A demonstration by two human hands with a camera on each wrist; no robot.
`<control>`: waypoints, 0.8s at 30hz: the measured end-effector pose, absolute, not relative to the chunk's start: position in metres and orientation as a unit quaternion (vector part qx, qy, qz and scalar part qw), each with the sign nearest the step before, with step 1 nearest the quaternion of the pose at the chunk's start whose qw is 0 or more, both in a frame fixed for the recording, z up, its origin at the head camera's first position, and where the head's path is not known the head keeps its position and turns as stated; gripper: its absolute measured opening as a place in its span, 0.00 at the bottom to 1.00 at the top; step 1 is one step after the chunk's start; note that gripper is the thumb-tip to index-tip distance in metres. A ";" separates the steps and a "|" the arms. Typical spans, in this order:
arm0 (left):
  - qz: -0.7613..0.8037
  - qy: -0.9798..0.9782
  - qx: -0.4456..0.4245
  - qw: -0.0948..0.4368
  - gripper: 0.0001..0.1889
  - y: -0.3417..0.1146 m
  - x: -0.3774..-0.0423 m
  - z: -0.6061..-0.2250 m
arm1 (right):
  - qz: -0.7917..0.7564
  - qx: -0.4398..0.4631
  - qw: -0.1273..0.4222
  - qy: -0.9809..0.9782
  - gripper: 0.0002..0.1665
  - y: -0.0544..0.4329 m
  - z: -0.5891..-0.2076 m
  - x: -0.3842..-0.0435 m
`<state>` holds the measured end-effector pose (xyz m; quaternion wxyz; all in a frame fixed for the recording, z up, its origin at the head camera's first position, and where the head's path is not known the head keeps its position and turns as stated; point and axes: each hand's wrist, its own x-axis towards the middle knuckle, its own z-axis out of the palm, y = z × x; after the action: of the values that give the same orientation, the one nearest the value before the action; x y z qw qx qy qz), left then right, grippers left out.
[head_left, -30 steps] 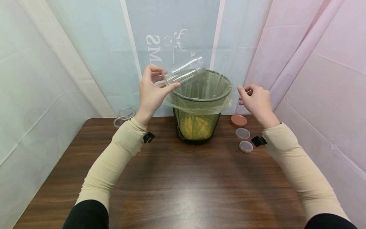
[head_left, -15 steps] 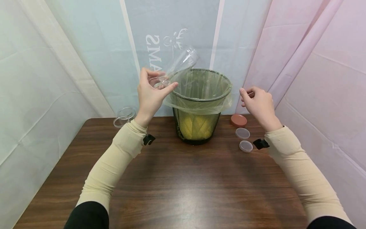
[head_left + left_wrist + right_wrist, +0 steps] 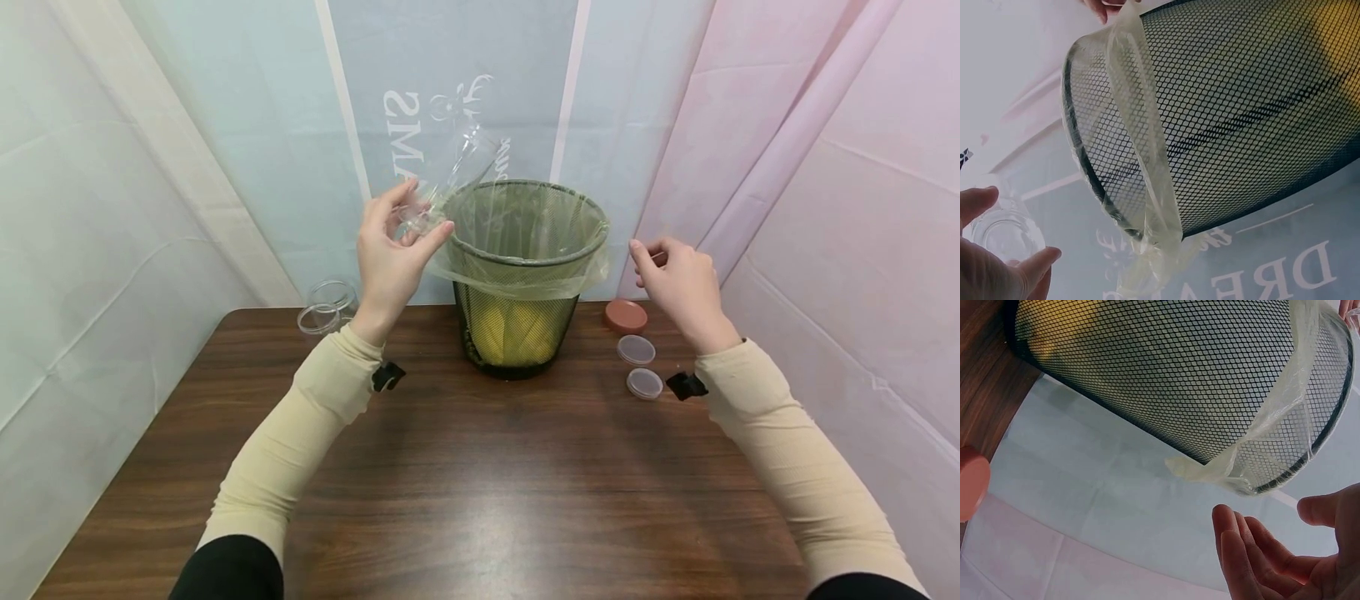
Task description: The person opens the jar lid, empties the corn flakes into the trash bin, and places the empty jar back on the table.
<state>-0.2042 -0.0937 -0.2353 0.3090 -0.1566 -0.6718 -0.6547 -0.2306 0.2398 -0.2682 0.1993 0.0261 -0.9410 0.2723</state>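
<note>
My left hand (image 3: 390, 258) holds a clear jar (image 3: 467, 167) by one end, the thumb on one side and the fingers on the other. The jar tilts with its far end up, at the left of the rim of a black mesh wastebasket (image 3: 517, 325). In the left wrist view the round end of the jar (image 3: 1007, 234) shows between thumb and fingers. My right hand (image 3: 681, 279) hovers to the right of the basket, fingers loosely curled. The right wrist view shows a gap between its thumb (image 3: 1319, 510) and fingers (image 3: 1235, 544), with nothing held.
A pale plastic liner (image 3: 510, 287) folds over the basket's rim, and something yellow shows through the mesh low down. A red lid (image 3: 626, 316) and two clear lids (image 3: 636, 349) lie at the right. Clear round-rimmed containers (image 3: 318, 319) stand at the table's back left.
The jar has swung from nearly level to a steeper tilt, its far end moving left and up. My left hand has shifted slightly left; my right hand has moved slightly right and down.
</note>
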 end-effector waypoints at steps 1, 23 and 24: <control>-0.658 -0.668 -0.161 0.308 0.32 -0.094 -0.203 -0.235 | 0.272 0.025 0.198 -0.942 0.37 0.241 -0.269 -0.230; -0.667 -0.648 -0.166 0.326 0.26 -0.102 -0.198 -0.256 | 0.303 0.049 0.124 -0.944 0.39 0.250 -0.301 -0.224; -0.663 -0.651 -0.166 0.330 0.25 -0.102 -0.198 -0.257 | 0.303 0.053 0.120 -0.944 0.40 0.250 -0.303 -0.224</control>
<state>-0.1981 -0.1025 -0.2573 0.3299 -0.1655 -0.6511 -0.6632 -0.2241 0.2504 -0.3026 0.1204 0.0529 -0.9439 0.3028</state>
